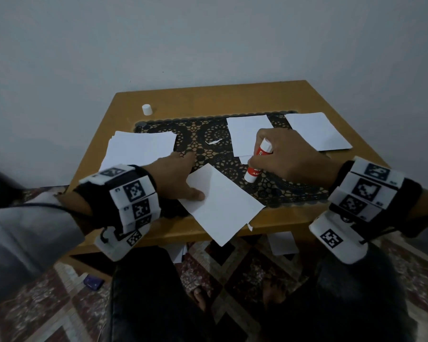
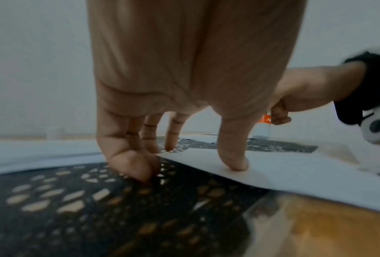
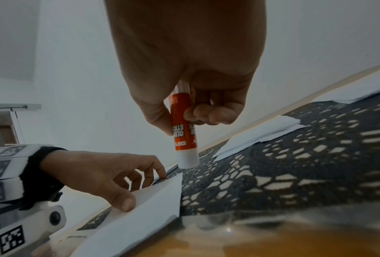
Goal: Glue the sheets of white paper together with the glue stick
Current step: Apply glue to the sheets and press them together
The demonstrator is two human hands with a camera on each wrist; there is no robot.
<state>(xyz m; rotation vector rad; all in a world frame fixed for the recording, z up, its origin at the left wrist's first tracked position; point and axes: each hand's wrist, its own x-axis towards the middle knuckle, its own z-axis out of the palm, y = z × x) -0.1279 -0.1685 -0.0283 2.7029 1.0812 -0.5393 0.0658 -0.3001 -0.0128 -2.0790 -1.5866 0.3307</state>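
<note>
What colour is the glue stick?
The glue stick is orange-red with white ends, clearest in the right wrist view.

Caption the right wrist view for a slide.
Right hand grips glue stick above mat; left hand touches paper sheet.

Looks like a room in someone's home: small wooden worktop (image 1: 235, 95) pushed against a plain white wall (image 1: 183, 40), black lace mat (image 1: 203, 137) under glass, patterned carpet (image 1: 245, 262) on the floor, bare feet (image 1: 200, 296) underneath.

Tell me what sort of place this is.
Probably a room in a home rather than a workshop: a low wooden table with a black lace mat stands against a plain wall, on a patterned carpet, with paper sheets laid out.
</note>
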